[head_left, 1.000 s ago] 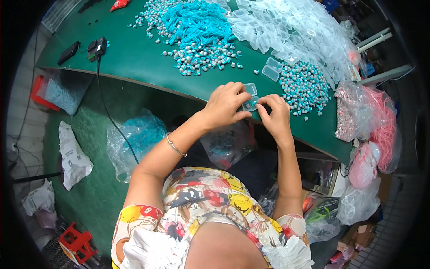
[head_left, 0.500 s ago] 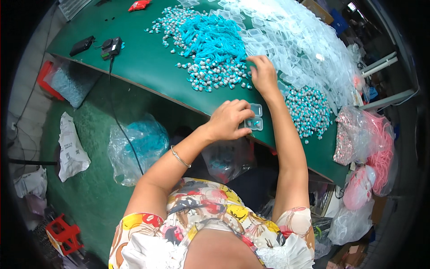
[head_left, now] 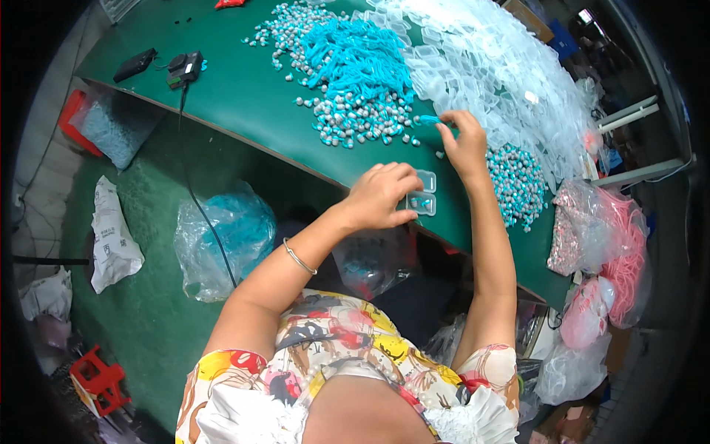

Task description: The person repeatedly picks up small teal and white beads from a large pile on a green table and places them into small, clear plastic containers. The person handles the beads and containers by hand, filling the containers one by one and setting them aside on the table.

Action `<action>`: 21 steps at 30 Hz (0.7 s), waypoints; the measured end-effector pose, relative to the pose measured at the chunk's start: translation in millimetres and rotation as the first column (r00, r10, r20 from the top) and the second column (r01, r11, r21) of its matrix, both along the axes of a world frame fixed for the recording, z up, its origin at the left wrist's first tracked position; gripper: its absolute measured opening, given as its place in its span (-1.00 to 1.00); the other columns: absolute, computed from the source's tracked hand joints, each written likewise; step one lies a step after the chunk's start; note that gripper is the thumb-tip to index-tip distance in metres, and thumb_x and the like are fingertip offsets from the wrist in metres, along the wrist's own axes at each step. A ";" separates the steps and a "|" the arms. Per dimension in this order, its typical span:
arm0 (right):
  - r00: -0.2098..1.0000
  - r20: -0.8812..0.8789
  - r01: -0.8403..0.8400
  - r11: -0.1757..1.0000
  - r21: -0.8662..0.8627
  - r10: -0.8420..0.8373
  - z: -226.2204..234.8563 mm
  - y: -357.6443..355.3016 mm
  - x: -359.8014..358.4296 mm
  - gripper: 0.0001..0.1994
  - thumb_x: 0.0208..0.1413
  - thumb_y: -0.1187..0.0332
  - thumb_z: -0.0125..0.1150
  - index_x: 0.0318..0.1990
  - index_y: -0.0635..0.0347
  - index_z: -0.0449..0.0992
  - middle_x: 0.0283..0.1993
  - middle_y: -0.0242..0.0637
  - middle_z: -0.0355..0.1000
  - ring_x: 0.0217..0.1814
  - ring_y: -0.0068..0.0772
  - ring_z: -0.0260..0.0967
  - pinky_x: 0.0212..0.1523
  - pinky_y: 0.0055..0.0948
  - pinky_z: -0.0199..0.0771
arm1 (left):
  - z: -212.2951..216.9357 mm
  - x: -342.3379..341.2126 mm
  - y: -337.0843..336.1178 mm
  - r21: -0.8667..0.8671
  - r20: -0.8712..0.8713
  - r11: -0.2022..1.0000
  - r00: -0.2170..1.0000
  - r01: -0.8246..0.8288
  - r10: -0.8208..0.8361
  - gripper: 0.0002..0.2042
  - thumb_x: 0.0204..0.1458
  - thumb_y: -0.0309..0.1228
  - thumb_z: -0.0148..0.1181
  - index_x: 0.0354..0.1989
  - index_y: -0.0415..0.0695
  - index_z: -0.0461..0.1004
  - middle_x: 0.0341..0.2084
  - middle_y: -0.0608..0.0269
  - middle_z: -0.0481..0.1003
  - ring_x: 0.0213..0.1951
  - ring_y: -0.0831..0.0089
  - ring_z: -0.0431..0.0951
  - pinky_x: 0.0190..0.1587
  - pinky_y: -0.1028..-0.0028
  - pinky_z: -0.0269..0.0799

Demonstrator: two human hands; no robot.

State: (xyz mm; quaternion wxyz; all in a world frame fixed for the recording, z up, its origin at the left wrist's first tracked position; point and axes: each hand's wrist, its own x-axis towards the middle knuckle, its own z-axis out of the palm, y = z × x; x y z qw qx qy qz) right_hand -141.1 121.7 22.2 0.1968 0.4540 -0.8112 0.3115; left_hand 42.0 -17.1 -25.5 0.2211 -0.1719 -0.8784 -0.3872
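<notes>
At the table's near edge stands a small clear plastic box (head_left: 421,203), its hinged lid (head_left: 427,180) laid open on the far side. A few small blue and grey pieces lie inside it. My left hand (head_left: 382,197) is curled round the box's left side, thumb near and fingers far. To the right and farther back, my right hand (head_left: 464,142) pinches a short blue cord bundle (head_left: 427,120) above the tabletop. Behind it lie a heap of blue cords (head_left: 359,59) and many small grey-and-blue plugs (head_left: 351,118). Another plug pile (head_left: 515,185) sits right of my right forearm.
A large heap of clear plastic boxes (head_left: 488,66) covers the far right of the green table (head_left: 244,96). A black device with a cable (head_left: 183,69) lies at left. Bags of pink cord (head_left: 621,259) hang by the right edge; bags (head_left: 225,237) stand on the floor.
My right hand has drawn back to the right from the cord heap, now with a blue cord bundle in its fingers. My left hand stays at the box.
</notes>
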 end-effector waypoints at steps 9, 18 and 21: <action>0.972 0.228 -0.066 0.998 0.020 0.059 -2.7 66.1 100.9 -0.84 -0.07 0.50 0.36 -0.29 0.18 0.57 -0.30 -0.26 0.54 -0.23 -0.21 0.48 -0.14 -0.30 0.38 | 2.8 1.8 -1.4 0.070 0.014 0.997 0.999 -0.040 0.039 -0.41 -0.30 -0.35 0.51 -0.03 -0.09 0.36 -0.23 0.21 0.47 -0.21 0.17 0.50 -0.11 0.23 0.38; 0.994 -0.009 -0.103 0.984 0.144 0.105 -13.5 61.9 107.0 -0.87 -0.03 0.43 0.35 -0.28 0.10 0.59 -0.27 -0.34 0.50 -0.16 -0.25 0.44 -0.13 -0.26 0.28 | 4.5 2.6 -0.7 0.053 0.056 0.998 0.998 -0.028 0.025 -0.47 -0.25 -0.31 0.49 -0.07 -0.09 0.40 -0.19 0.20 0.49 -0.07 0.15 0.50 -0.03 0.22 0.38; 0.997 0.002 -0.081 0.989 0.123 0.081 -13.5 61.8 107.5 -0.88 0.01 0.44 0.31 -0.27 0.10 0.60 -0.24 -0.32 0.49 -0.13 -0.23 0.42 -0.11 -0.24 0.29 | 4.2 3.2 -1.2 0.030 0.049 0.999 0.998 -0.034 0.032 -0.50 -0.25 -0.29 0.48 -0.10 -0.08 0.42 -0.20 0.20 0.48 -0.07 0.14 0.49 -0.03 0.22 0.38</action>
